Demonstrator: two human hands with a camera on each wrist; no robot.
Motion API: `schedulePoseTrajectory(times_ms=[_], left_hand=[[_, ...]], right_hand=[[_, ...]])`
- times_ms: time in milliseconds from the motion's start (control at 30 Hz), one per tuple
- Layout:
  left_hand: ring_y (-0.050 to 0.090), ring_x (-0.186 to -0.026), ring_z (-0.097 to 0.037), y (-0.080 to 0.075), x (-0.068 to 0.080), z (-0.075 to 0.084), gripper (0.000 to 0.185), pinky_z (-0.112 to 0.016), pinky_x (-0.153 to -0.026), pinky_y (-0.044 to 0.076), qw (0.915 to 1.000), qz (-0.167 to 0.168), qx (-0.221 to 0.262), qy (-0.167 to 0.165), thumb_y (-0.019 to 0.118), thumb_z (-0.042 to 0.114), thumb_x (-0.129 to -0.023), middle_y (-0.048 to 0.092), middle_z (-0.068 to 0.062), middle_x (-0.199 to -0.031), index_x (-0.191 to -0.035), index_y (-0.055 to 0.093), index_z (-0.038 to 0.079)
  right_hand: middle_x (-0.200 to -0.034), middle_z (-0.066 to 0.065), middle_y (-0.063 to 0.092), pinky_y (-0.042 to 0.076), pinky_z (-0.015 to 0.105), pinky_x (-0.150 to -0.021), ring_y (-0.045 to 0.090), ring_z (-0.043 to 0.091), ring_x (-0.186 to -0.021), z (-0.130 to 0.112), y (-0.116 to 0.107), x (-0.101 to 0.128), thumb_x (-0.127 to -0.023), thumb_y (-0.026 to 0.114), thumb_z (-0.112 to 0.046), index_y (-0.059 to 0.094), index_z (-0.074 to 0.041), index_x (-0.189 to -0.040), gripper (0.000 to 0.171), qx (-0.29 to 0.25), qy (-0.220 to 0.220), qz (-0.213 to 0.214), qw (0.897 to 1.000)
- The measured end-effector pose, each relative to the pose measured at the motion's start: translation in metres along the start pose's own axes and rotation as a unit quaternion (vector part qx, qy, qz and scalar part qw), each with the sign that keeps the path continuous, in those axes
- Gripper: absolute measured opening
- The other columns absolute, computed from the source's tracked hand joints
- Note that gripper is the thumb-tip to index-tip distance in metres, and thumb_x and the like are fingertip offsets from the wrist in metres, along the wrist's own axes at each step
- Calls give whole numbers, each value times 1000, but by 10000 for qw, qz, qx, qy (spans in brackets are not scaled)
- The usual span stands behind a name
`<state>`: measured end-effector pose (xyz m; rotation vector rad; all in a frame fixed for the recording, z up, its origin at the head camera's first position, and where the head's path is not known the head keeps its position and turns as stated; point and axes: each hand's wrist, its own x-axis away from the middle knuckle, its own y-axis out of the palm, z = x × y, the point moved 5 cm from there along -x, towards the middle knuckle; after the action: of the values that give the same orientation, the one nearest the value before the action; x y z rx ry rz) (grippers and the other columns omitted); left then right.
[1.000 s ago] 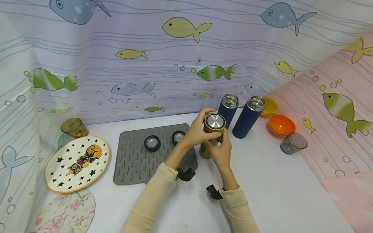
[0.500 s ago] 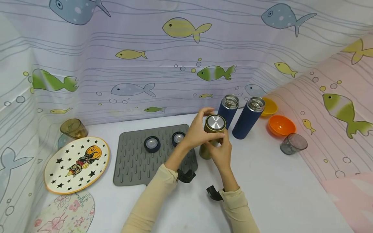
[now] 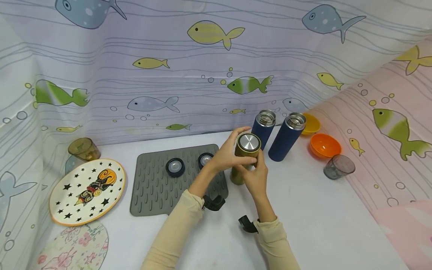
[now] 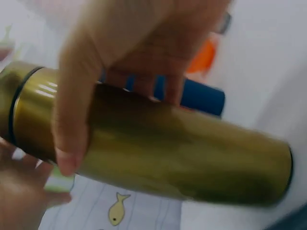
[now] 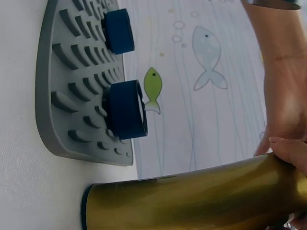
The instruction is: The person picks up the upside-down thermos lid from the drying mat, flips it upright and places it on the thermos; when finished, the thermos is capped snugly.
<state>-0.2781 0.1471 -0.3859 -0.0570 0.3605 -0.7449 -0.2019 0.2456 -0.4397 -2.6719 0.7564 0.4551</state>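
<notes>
A gold thermos bottle stands upright in front of the person, its brushed silver lid top facing up. Around its upper part curls the left hand, thumb in front, fingers partly hidden behind. In the left wrist view, the left hand is by the dark seam below the lid. Lower down, the right hand grips the body, thumb across the gold side. Two lidless navy thermos bottles, one nearer and one farther, stand just behind to the right.
Two dark lids, one left and one right, lie on a grey drying mat. An oval plate and amber glass are at left. Orange bowl, yellow bowl and grey glass stand right.
The left thumb has shifted slightly down the front of the bottle, showing more gold below the silver top. The right hand keeps its grip, and the bottle stays in place.
</notes>
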Motion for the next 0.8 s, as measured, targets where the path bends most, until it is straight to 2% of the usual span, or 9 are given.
schedulePoseTrajectory(times_ms=[67, 233, 367, 433, 467, 533, 633, 700, 800], left_hand=[[49, -129, -25, 0, 0, 0, 79, -47, -112, 37, 9998, 39, -185, -62, 79, 15, -77, 47, -13, -144, -144, 40, 6], [50, -129, -28, 1, 0, -1, 76, -45, -112, 38, 9999, -32, 84, -45, 75, 11, -78, 47, -16, -145, -145, 38, 4], [54, -124, -24, 0, -1, -2, 75, -42, -107, 44, 9999, 71, -21, -146, 80, 13, -77, 51, -11, -140, -142, 42, 8], [48, -131, -24, 0, -1, -2, 74, -45, -112, 38, 9998, 0, 168, -133, 77, 15, -78, 50, -11, -143, -143, 43, 7], [43, -135, -25, 0, -1, -2, 79, -48, -115, 33, 9997, -55, 188, -157, 79, 25, -78, 46, -11, -147, -145, 41, 8], [37, -138, -26, 1, -2, -2, 85, -50, -115, 32, 9998, -43, 3, -179, 80, 28, -77, 41, -12, -149, -148, 39, 8], [40, -135, -24, 0, -2, -2, 89, -49, -114, 32, 9988, 136, -418, -222, 83, 33, -75, 44, -10, -145, -149, 38, 11], [44, -134, -27, 0, -1, -2, 82, -49, -115, 32, 9997, 146, -176, -87, 76, 19, -77, 47, -14, -145, -149, 37, 8], [43, -136, -28, -1, 0, -1, 83, -53, -117, 27, 9997, -20, 224, -23, 72, 16, -77, 45, -17, -148, -150, 33, 6]], right_hand=[[-122, 17, 65, 52, 53, -96, 63, 33, -114, 0, 0, 0, -75, 85, -9, 51, -3, -134, 68, 4, 1, 4, 10000], [-124, 17, 65, 51, 53, -96, 62, 32, -115, 0, -1, 0, -74, 87, -9, 52, -3, -134, 70, -27, 32, 20, 10000], [-123, 16, 65, 52, 51, -96, 63, 31, -114, 1, 0, -1, -74, 87, -9, 52, -4, -134, 69, -112, 40, -11, 9999], [-125, 17, 64, 51, 51, -95, 63, 32, -113, 1, 1, -1, -75, 86, -7, 52, -3, -135, 69, -227, 78, -32, 9997], [-125, 18, 64, 51, 51, -96, 62, 33, -114, -4, 1, -1, -75, 86, -6, 51, -2, -135, 69, -216, 117, -56, 9997], [-125, 21, 63, 50, 51, -96, 62, 34, -114, -9, 0, 0, -75, 84, -2, 51, 0, -135, 69, -219, 169, -79, 9996], [-124, 20, 63, 50, 51, -95, 62, 34, -114, -7, 0, 0, -75, 84, 0, 51, 0, -135, 69, -186, 199, -67, 9996], [-125, 18, 64, 50, 50, -95, 62, 31, -113, -2, 0, 0, -75, 84, -3, 51, -2, -136, 69, -189, 145, -60, 9997], [-125, 15, 64, 50, 50, -96, 62, 30, -114, 3, 1, 0, -76, 85, -10, 51, -5, -136, 69, -183, 108, -48, 9998]])
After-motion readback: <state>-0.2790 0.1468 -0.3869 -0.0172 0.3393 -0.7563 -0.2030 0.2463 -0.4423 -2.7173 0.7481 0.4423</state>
